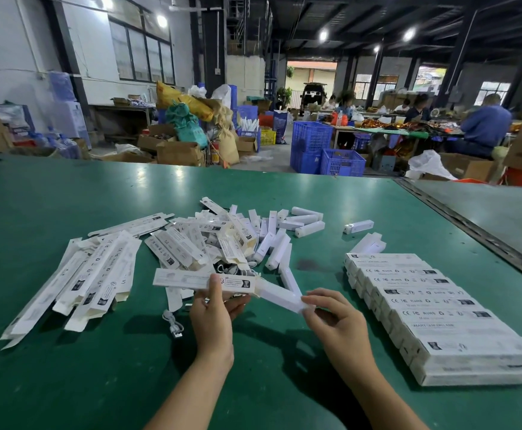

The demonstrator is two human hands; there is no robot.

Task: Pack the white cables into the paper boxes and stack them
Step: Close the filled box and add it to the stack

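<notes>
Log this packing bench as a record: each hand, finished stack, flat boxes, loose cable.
left hand: grips printed paper box
right hand: pinches white insert protruding from that box's right end
finished stack: rows of boxes, right of the hands
flat boxes: fanned out, far left
loose cable: on green table, beside left hand

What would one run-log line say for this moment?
phase: packing | left hand: holds paper box | right hand: pinches white inner sleeve at box mouth | packed boxes: stacked at right
</notes>
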